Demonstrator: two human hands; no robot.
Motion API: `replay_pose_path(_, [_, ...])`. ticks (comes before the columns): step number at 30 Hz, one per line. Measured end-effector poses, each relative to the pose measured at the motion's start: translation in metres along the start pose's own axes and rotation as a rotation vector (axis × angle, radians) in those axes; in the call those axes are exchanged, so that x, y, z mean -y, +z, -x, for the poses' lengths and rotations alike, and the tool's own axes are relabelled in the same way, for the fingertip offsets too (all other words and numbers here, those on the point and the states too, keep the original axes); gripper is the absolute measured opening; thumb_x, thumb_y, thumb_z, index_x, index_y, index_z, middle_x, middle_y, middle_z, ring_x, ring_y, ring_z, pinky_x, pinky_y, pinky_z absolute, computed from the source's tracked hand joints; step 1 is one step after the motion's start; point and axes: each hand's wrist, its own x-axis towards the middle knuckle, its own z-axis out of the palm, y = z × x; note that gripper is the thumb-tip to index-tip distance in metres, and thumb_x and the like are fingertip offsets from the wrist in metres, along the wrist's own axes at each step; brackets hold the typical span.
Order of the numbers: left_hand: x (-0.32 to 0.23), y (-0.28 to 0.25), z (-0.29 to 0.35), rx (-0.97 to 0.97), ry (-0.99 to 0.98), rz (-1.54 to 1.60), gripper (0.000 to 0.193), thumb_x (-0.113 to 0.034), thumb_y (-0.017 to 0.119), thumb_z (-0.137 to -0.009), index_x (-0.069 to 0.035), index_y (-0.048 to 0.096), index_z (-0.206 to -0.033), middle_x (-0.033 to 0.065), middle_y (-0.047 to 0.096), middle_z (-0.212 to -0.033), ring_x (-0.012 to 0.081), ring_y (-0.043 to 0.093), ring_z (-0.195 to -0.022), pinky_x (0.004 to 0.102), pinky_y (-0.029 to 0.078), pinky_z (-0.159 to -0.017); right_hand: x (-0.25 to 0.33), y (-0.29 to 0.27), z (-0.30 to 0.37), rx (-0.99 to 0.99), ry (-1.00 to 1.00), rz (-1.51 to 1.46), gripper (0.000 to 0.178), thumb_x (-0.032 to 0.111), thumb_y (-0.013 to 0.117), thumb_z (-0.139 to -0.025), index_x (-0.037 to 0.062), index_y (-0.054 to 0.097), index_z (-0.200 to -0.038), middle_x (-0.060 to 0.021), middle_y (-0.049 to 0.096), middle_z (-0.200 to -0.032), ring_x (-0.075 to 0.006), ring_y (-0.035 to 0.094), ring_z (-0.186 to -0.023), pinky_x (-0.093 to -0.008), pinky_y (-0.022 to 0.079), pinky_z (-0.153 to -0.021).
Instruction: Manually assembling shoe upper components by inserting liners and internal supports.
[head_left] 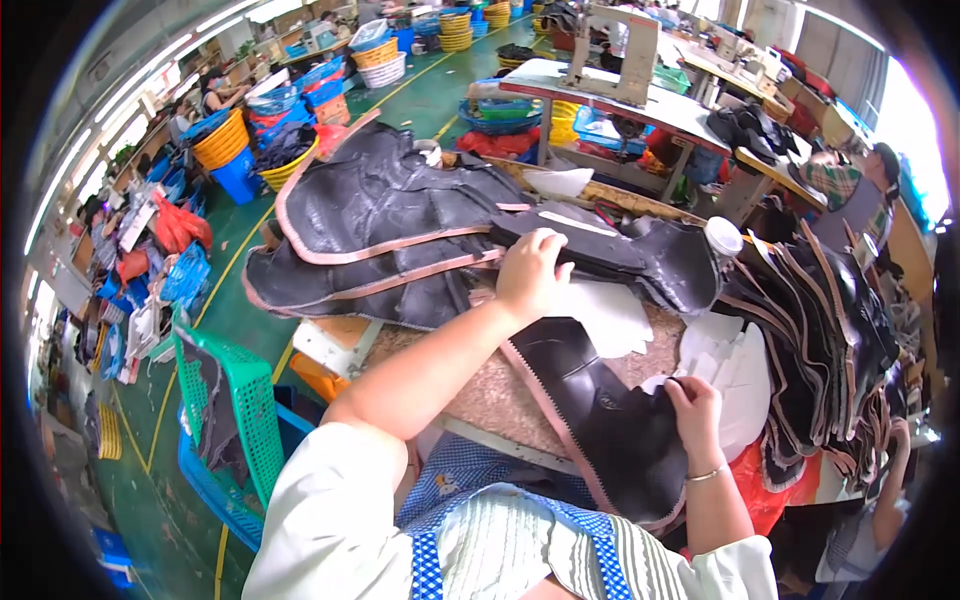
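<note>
A black leather boot upper (610, 420) with a pink zigzag-edged border lies across the front of the worktable, hanging over its near edge. My right hand (697, 405) pinches the upper's right edge, beside a small round white piece (655, 384). Farther back, my left hand (535, 272) rests with curled fingers against a dark, flat-topped leather piece (575, 243); whatever lies in its fingers is hidden. Pale paper-like sheets (605, 318) lie under and beyond the upper. More pink-edged black uppers (380, 200) are piled to the left of my left hand.
A stack of black uppers (815, 340) hangs at the right. A white cup-like container (723, 236) stands at the back of the worktable. On the left are a green basket (250, 400) and a blue bin (215, 505). Beyond is a white table (600, 90); a person (850, 190) is at the right.
</note>
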Motion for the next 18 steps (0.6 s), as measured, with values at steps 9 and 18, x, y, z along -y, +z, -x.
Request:
replay_pose_path(9, [0.051, 0.167, -0.034, 0.368, -0.198, 0.098, 0.024, -0.014, 0.06, -0.08, -0.016, 0.074, -0.099, 0.0124, 0.07, -0.105, 0.032, 0.065, -0.102, 0.0415, 0.052, -0.088, 0.03, 0.002, -0.033, 0.148, -0.417, 0.254, 0.031, 0.013, 0.071, -0.085, 0.0014, 0.063, -0.112, -0.0146, 0.064, -0.109, -0.0303, 0.065, -0.093, -0.0354, 0.054, -0.081])
replay_pose_path(18, [0.045, 0.129, -0.089, 0.14, -0.303, 0.189, 0.015, -0.013, 0.067, -0.083, -0.004, 0.069, -0.094, 0.0194, 0.069, -0.09, 0.0345, 0.067, -0.087, 0.0418, 0.05, -0.077, -0.028, 0.029, -0.147, 0.332, -0.368, 0.849, 0.06, 0.031, 0.068, -0.084, 0.0106, 0.05, -0.137, -0.0148, 0.04, -0.15, -0.0318, 0.036, -0.14, -0.0536, 0.034, -0.108])
